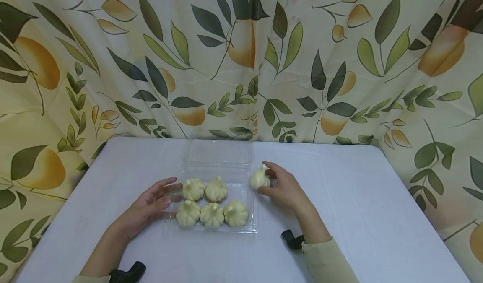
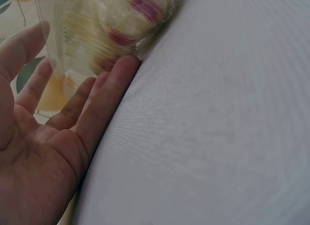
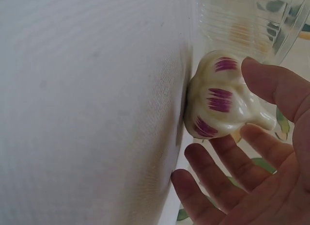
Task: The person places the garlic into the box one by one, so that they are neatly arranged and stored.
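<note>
A clear plastic clamshell box [image 1: 249, 229] lies with its lid laid back on the table, holding several garlic bulbs [image 1: 212, 214] in two rows. The back right part of its tray has no bulb. My left hand [image 1: 152, 205] rests at the box's left side, fingers loosely extended and touching its wall. To the right of the box, my right hand [image 1: 284, 188] has its thumb and fingers around another garlic bulb [image 3: 220, 99]. This bulb is glossy cream with purple streaks, and its base sits on or very close to the tabletop, stem end toward the palm.
A white cloth covers the table [image 1: 358, 199]. The transparent lid [image 1: 216, 154] reaches the table's back edge, where a curtain [image 1: 226, 65] printed with leaves and fruit hangs. Black wrist devices [image 1: 292, 240] sit on both forearms.
</note>
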Demonstrator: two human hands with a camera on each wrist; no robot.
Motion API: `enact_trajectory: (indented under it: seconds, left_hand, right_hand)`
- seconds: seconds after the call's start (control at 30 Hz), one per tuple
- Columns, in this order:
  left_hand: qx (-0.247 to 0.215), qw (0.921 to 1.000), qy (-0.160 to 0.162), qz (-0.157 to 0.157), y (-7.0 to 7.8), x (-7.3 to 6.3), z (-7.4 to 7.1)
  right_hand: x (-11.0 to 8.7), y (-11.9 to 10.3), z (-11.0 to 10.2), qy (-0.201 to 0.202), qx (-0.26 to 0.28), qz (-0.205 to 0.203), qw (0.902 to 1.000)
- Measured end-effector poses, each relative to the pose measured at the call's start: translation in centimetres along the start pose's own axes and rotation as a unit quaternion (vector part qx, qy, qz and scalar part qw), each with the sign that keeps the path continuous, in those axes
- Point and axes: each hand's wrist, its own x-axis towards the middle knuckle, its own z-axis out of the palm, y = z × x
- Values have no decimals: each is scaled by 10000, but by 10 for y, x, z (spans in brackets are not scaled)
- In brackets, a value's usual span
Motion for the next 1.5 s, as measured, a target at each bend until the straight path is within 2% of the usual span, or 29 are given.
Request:
enact_trajectory:
  seconds: [0.5,0.93,1.3,1.5]
  left_hand:
    - [11,10000,38,-53,0,0,-1]
    - [16,10000,28,-72,0,0,1]
    - [46,10000,31,-62,1,1,1]
    - [48,9999,55,-82,1,1,1]
  right_hand:
    - [1,2,1,-207,17,-27,9998]
    - [-3,4,0,-73,-146,-238,9996]
    - [-3,2,-1,-25,11,84,10000]
    - [-3,2,-2,23,8,46,10000]
